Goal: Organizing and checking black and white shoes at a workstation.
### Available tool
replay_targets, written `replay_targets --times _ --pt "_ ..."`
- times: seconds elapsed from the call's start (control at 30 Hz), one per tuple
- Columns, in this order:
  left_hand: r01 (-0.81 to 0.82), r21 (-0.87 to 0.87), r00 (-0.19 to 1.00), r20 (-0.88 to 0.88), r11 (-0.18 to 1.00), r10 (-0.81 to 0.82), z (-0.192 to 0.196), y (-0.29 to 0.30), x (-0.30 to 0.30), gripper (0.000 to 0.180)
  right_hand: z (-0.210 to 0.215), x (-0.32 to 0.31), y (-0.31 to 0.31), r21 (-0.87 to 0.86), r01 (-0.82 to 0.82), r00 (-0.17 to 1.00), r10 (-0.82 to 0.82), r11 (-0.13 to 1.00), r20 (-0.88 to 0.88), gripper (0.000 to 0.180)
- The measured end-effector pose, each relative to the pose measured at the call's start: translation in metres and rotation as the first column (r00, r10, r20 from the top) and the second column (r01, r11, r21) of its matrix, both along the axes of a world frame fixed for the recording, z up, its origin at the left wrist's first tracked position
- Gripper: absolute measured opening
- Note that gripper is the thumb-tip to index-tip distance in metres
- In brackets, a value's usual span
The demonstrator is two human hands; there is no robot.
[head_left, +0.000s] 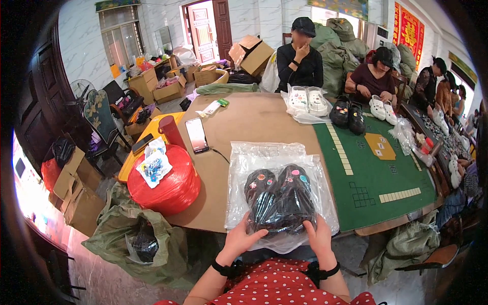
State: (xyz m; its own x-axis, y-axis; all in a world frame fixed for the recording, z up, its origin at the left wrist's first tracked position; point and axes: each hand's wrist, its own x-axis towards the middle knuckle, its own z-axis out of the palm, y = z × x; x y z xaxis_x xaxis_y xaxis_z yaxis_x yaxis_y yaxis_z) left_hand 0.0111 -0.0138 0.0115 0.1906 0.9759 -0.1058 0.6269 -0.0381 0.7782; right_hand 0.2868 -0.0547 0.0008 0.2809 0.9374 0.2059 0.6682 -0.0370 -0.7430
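A pair of black clogs (pixel 278 198) with small colourful charms lies inside a clear plastic bag (pixel 244 157) at the table's near edge. My left hand (pixel 242 236) grips the near left side of the bagged clogs, thumb on top. On the near right side, my right hand (pixel 319 236) holds them the same way, its fingers partly hidden behind the plastic. More clear plastic lies spread under and around the clogs.
Left of the bag are a red twine roll (pixel 168 178), a lit phone (pixel 196 135) with a cable and a dark red cup (pixel 171 131). White clogs (pixel 308 100) and black clogs (pixel 348 118) stand farther right. An open green sack (pixel 137 239) is below left. Several people sit beyond.
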Motion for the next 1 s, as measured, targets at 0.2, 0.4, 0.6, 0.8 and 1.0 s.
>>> replay_targets --times 0.2,0.4,0.6,0.8,1.0 --pt "0.002 0.005 1.0 0.005 1.0 -0.002 -0.003 0.001 -0.001 0.11 0.002 -0.001 0.0 0.002 -0.01 1.0 0.01 1.0 -0.005 0.062" --pt "-0.002 -0.004 1.0 0.002 1.0 0.002 0.0 0.0 0.0 0.11 0.0 0.0 0.0 -0.002 -0.012 1.0 0.012 1.0 0.007 0.063" --pt "0.003 0.042 1.0 0.013 0.999 -0.004 -0.006 -0.001 -0.001 0.108 0.001 0.0 -0.001 0.008 -0.006 1.0 0.006 1.0 0.021 0.062" --pt "0.013 0.049 1.0 0.006 0.999 -0.013 -0.005 -0.001 -0.002 0.11 0.003 -0.002 -0.001 0.017 -0.007 1.0 0.007 1.0 -0.003 0.062" --pt "0.011 0.013 1.0 -0.007 1.0 -0.011 0.002 -0.002 -0.001 0.109 -0.001 0.0 0.0 0.026 -0.015 1.0 0.016 1.0 -0.013 0.063"
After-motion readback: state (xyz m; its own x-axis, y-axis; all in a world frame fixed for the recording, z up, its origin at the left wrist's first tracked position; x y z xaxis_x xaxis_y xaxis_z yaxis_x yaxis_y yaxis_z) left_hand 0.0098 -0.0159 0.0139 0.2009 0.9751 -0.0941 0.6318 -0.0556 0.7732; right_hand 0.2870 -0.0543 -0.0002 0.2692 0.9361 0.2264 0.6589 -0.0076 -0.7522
